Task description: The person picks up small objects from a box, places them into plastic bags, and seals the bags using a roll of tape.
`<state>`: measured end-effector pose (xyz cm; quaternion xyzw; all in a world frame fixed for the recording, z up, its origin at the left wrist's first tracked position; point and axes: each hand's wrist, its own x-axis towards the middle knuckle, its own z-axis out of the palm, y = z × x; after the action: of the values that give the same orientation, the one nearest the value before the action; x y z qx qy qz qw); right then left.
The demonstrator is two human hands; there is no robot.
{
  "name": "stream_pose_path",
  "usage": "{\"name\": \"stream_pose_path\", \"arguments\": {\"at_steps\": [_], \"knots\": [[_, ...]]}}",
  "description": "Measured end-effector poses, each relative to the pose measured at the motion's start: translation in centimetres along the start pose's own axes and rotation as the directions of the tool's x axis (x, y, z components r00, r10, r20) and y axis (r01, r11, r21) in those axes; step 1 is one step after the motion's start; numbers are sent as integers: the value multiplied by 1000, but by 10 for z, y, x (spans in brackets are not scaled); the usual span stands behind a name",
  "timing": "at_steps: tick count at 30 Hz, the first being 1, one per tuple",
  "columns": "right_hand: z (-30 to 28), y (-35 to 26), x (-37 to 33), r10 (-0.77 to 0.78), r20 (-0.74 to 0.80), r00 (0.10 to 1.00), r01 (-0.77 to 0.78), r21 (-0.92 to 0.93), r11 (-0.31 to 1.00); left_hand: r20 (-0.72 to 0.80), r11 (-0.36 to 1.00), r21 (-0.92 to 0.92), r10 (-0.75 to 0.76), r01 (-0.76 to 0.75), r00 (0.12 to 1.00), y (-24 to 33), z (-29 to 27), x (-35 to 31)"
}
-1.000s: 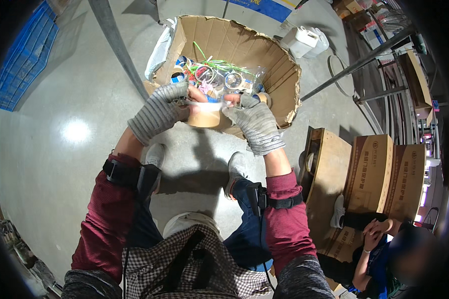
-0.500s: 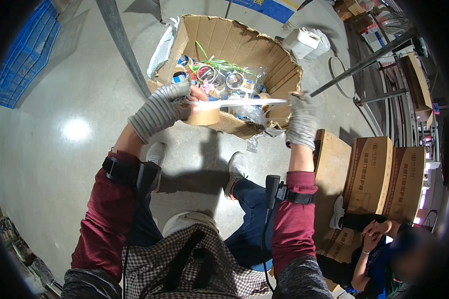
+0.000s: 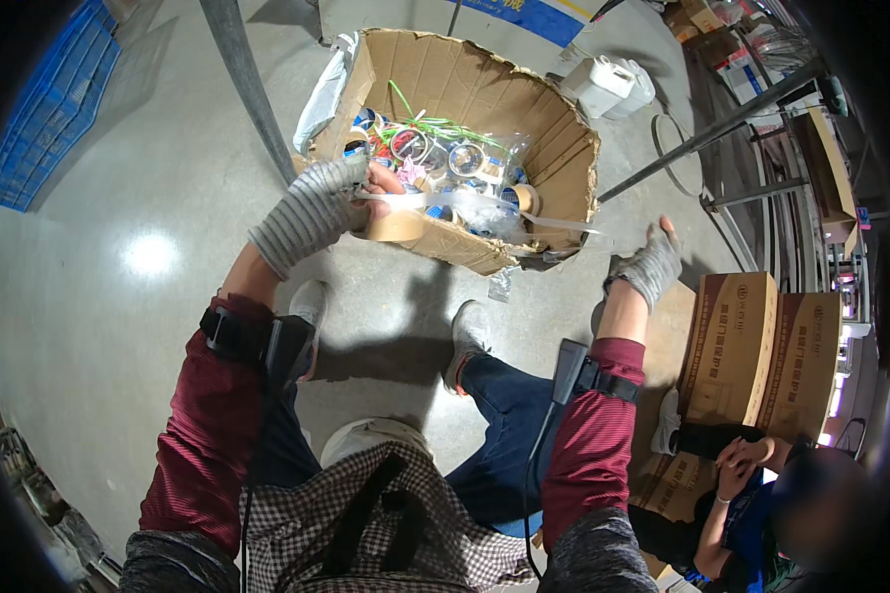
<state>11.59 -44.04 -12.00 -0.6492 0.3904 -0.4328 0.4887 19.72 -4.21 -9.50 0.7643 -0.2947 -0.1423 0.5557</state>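
Grey floor (image 3: pixel 148 336) lies behind a tan roll (image 3: pixel 396 227) trailing translucent tape (image 3: pixel 420 201)

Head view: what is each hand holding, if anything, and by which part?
The left hand holds a tan roll by its left side. Whether the right hand grips the clear strip cannot be told.

Blue plastic crates (image 3: pixel 54 109) upper L, wht jugs (image 3: pixel 600 87) upper R, brn boxes (image 3: pixel 732 341) nr seated co-worker (image 3: pixel 735 524).
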Motion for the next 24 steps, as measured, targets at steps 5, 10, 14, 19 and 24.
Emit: {"name": "stream_pose_path", "arguments": {"at_steps": [5,10,14,19,24], "knots": [[54,-52,-98,-12,657,754,-71,100,992,40,988,-147,-48,53,998,4,2,-4],[70,-56,-148,-209,898,386,292,96,951,70,976,-208,-51,64,996,10,7,-1],[72,-58,-152,75,978,196,203,-115,972,66,974,-207,-81,93,995,4,3,-6],[65,-40,-122,-94,963,254,294,16,956,125,947,-305,-67,102,990,2,5,-4],[47,-47,-83,-44,677,734,134,-81,988,104,971,-194,-118,137,988,4,-3,-5]]}}
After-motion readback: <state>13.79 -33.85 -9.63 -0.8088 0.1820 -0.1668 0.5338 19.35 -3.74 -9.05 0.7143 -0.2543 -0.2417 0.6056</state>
